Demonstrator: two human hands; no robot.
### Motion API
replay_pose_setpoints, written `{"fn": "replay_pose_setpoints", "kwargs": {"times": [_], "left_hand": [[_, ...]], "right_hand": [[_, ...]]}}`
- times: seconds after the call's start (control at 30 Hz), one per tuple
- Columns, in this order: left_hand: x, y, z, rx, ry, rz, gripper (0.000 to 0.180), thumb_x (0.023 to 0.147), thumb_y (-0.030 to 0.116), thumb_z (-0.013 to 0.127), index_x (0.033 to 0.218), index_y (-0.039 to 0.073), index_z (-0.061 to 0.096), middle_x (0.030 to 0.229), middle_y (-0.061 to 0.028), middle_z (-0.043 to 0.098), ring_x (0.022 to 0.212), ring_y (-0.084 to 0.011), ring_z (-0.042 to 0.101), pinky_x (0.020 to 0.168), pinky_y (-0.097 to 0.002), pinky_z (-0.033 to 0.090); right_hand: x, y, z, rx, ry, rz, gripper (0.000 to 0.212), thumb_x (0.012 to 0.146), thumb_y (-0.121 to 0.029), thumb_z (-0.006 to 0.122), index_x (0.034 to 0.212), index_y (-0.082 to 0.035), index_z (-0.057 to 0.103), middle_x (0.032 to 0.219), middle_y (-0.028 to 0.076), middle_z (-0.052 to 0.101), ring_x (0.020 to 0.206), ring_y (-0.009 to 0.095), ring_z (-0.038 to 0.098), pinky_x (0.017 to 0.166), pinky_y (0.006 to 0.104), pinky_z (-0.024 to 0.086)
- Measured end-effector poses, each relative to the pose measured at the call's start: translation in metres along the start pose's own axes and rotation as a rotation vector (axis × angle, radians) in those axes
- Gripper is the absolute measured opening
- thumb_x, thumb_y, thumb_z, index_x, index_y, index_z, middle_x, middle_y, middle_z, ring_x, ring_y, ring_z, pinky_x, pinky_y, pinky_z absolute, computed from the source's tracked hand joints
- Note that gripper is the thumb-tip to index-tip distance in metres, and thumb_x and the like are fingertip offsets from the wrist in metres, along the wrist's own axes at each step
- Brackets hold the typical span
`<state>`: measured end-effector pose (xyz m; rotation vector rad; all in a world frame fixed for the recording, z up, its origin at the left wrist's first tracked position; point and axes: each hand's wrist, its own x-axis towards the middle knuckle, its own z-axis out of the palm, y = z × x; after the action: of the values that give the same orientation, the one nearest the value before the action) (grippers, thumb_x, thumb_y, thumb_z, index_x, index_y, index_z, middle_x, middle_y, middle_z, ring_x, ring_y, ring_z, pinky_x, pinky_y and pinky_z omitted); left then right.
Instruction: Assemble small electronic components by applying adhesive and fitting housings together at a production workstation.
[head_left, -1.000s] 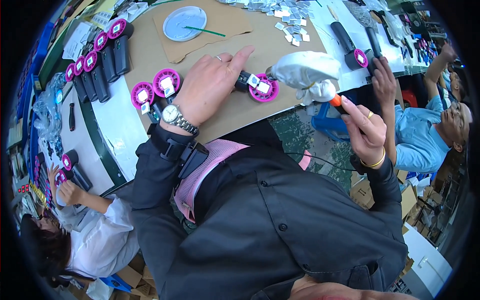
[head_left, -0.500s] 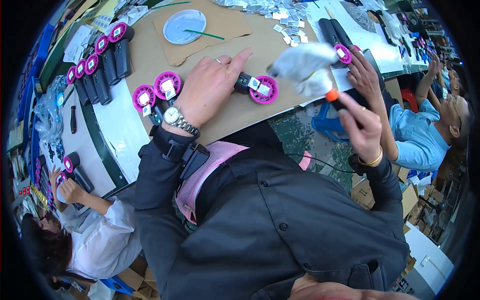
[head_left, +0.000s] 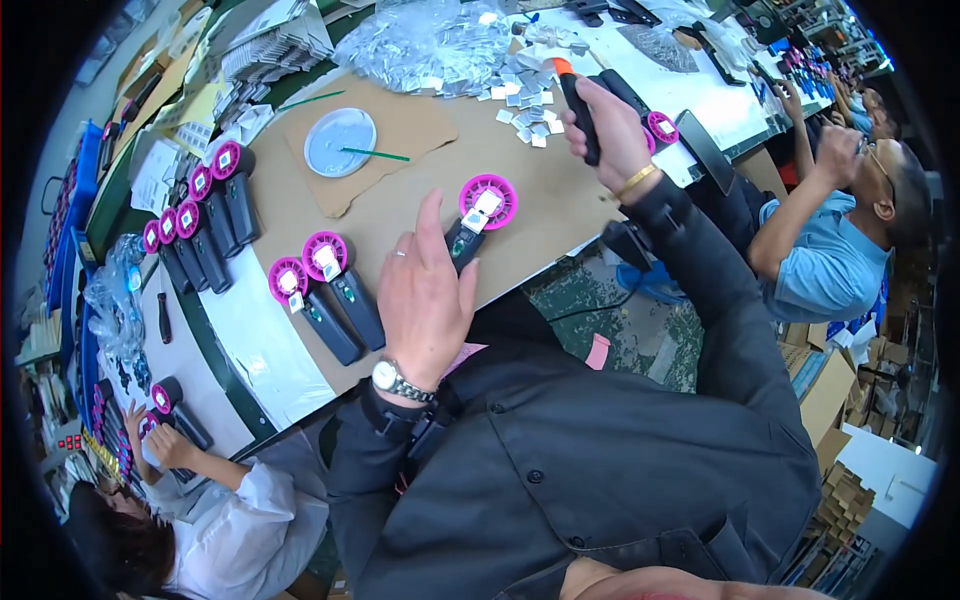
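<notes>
My left hand (head_left: 430,300) lies over the black body of a device with a pink, fan-like round head (head_left: 489,200). Index finger and thumb stretch along either side of the body, which the hand partly hides. White square pieces sit on the head. My right hand (head_left: 612,140) is raised over the far right of the board, gripping the black handle of a tool (head_left: 580,112) with an orange collar. White material surrounds the tool's far end, so its head cannot be made out. Two similar pink-headed devices (head_left: 325,257) (head_left: 288,282) lie left of my left hand.
A white round dish (head_left: 340,142) with a green stick rests on torn cardboard (head_left: 425,120). Small silvery squares (head_left: 530,118) lie beyond. More pink-headed devices (head_left: 200,183) line the left. Co-workers sit left (head_left: 240,520) and right (head_left: 830,270).
My left hand has shifted with the device, whose pink head now points away from me. My right hand has swung the tool up and away, over the far side of the board.
</notes>
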<state>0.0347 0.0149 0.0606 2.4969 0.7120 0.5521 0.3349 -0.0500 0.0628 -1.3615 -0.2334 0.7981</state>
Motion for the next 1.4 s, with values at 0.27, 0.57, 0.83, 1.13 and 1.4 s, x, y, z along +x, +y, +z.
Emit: {"fn": "replay_pose_setpoints", "kwargs": {"times": [0.27, 0.57, 0.83, 1.13, 1.4], "left_hand": [[-0.01, -0.003, 0.02, -0.015, 0.08, -0.223, 0.095, 0.088, 0.011, 0.085, 0.165, -0.001, 0.03, 0.102, -0.0253, 0.068, 0.094, -0.045, 0.068, 0.082, -0.0536, 0.053], [-0.014, -0.003, 0.006, -0.183, 0.043, -0.384, 0.102, 0.088, 0.012, 0.089, 0.168, -0.001, 0.026, 0.105, -0.0159, 0.068, 0.082, -0.034, 0.068, 0.076, -0.0452, 0.056], [0.007, -0.033, -0.018, -0.146, 0.112, -0.091, 0.088, 0.09, -0.001, 0.077, 0.167, 0.0, 0.034, 0.127, -0.0181, 0.071, 0.121, -0.0402, 0.064, 0.1, -0.0478, 0.052], [0.025, -0.041, -0.011, -0.087, 0.035, 0.119, 0.091, 0.088, -0.004, 0.076, 0.169, 0.0, 0.034, 0.14, -0.0144, 0.072, 0.14, -0.0376, 0.057, 0.116, -0.0494, 0.04], [0.03, -0.047, -0.007, -0.081, 0.029, 0.092, 0.09, 0.09, 0.004, 0.082, 0.168, 0.002, 0.036, 0.136, -0.0075, 0.075, 0.138, -0.0334, 0.058, 0.116, -0.051, 0.034]], "right_hand": [[0.084, 0.033, 0.006, 0.012, 0.13, 0.025, 0.05, 0.109, -0.038, 0.066, 0.144, -0.004, 0.063, 0.088, 0.009, 0.067, 0.066, 0.018, 0.06, 0.058, 0.0289, 0.049], [-0.035, 0.027, 0.025, -0.863, -0.22, -0.87, 0.03, 0.096, -0.012, 0.084, 0.12, -0.001, 0.07, 0.103, 0.008, 0.07, 0.094, 0.022, 0.067, 0.081, 0.0358, 0.055], [-0.091, 0.049, 0.054, -0.963, -0.521, -1.118, 0.037, 0.081, -0.005, 0.092, 0.108, -0.005, 0.067, 0.103, 0.009, 0.067, 0.098, 0.031, 0.067, 0.081, 0.0409, 0.054], [-0.079, 0.057, 0.063, -1.031, -0.463, -1.194, 0.034, 0.078, -0.006, 0.09, 0.106, -0.006, 0.07, 0.101, 0.008, 0.065, 0.098, 0.03, 0.066, 0.083, 0.0424, 0.052], [-0.069, 0.05, 0.07, -1.156, -0.452, -1.252, 0.026, 0.083, -0.007, 0.085, 0.108, -0.007, 0.078, 0.099, 0.006, 0.065, 0.093, 0.027, 0.064, 0.082, 0.0412, 0.049]]}}
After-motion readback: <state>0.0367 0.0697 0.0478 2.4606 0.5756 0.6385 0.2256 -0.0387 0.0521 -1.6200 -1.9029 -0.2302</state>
